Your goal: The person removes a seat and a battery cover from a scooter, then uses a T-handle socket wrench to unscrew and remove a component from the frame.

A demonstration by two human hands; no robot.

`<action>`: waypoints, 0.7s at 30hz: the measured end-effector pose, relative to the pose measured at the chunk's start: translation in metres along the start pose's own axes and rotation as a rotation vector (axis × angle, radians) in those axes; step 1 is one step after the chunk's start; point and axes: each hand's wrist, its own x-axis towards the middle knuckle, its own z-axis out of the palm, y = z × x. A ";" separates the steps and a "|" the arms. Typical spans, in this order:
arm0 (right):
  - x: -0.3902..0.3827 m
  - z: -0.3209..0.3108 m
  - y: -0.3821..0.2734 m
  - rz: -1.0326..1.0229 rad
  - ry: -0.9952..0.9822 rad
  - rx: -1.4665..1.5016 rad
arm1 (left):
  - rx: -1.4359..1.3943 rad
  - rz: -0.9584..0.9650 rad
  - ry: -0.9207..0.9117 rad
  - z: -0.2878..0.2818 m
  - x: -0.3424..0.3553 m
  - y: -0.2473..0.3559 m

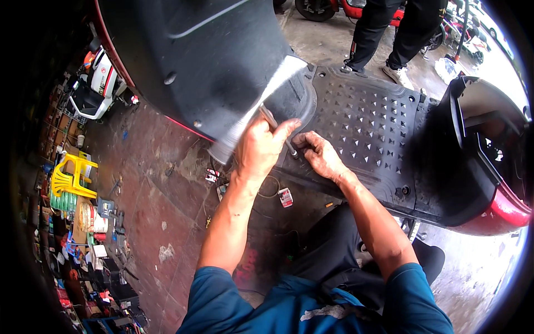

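Note:
My left hand [258, 145] is closed round the upper part of a metal socket wrench [289, 147], its thumb stretched along the top. The wrench slants down to the near left edge of a scooter's black footboard [361, 119], which has rows of raised studs. My right hand [322, 157] is beside the wrench's lower end, fingers curled and pressed together low over the footboard. What those fingers hold, if anything, is hidden. The scooter's black front leg shield [217, 61] rises just beyond my left hand.
A black seat base with red side panel [498, 214] stands at the right. A person in black trousers [370, 33] is beyond the footboard. A small red-and-white box [285, 197] lies on the floor. At the left are a yellow plastic chair [72, 177] and cluttered shop goods.

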 end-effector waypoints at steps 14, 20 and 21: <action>0.003 0.002 -0.005 0.105 0.034 0.219 | -0.151 -0.075 0.007 0.003 -0.004 0.011; -0.026 -0.007 -0.018 -0.186 0.251 -0.541 | -0.630 -0.212 -0.244 -0.017 -0.006 0.009; -0.028 -0.008 -0.018 -0.178 0.243 -0.534 | -0.556 -0.237 -0.326 -0.020 -0.006 0.008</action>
